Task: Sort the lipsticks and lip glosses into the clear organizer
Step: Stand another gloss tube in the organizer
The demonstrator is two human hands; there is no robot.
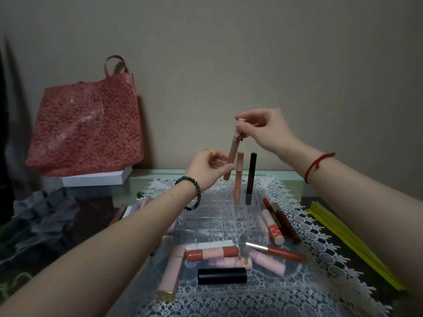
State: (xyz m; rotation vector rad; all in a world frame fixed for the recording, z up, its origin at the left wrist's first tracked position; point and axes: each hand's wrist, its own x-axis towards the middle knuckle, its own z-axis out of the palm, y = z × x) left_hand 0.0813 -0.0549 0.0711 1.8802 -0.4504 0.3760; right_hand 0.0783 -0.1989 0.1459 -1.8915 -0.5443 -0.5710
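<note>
Two hands hold one pink lip gloss tube (233, 154) above the far edge of the clear organizer (212, 221), at the centre of the frame. The right hand (267, 131) reaches in from the right, forearm raised and wrist bent down, with its fingers (242, 126) pinched together on the cap end of the tube. A red string bracelet (317, 165) sits on that wrist. The left hand (207, 167) comes up from the lower left, palm turned toward the tube, thumb and fingers closed on the lower part of it. A dark bead bracelet (194, 193) circles the left wrist and a ring (209, 152) shows on one finger. The tube tilts slightly, top to the right, its lower end clear of the organizer.

Standing upright in the far compartments of the organizer are a peach lip gloss (238, 177) and a black tube (251, 177), just beside each other. Loose lipsticks lie on the lace mat (306, 243) covering the table, in front of and to the right of the organizer, among them a black lipstick (222, 275). A red patterned bag (87, 129) stands at the upper left.
</note>
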